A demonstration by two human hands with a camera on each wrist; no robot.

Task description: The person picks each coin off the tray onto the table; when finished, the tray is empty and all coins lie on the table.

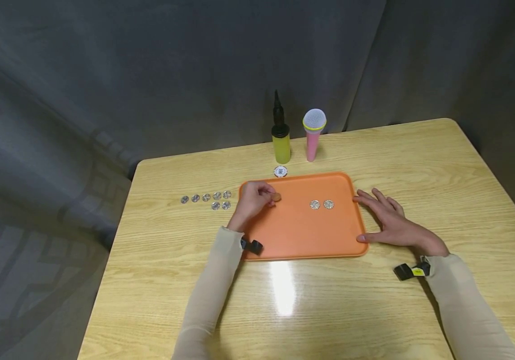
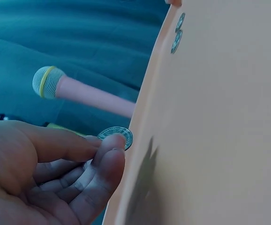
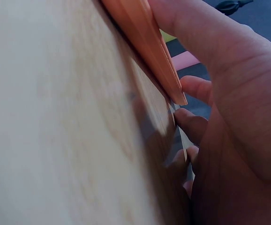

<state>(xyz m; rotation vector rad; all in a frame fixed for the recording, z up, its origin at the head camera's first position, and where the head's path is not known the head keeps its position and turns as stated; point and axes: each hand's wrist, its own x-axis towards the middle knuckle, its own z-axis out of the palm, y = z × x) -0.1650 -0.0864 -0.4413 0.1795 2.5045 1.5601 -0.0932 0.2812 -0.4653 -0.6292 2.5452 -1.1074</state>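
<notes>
While pinching a coin (image 2: 112, 131) between thumb and fingers of the left hand (image 1: 249, 201) over the orange tray (image 1: 304, 235), spread the right hand (image 1: 391, 226) open, with thumb and forefinger against the nearest edge. Had two flat coins (image 1: 315, 204) on the tray between the hands, and seven loose coins (image 1: 206, 197) in two rows left of the left hand. Made out a probable "100" on a white chip (image 1: 280, 171) just past the tray, beyond the left hand. Could not read the tiny yellow label (image 1: 418, 271) at the right wrist. Had a yellow-and-black pump (image 1: 282, 148) and a pink microphone (image 1: 313, 142) upright farther beyond the hands.
</notes>
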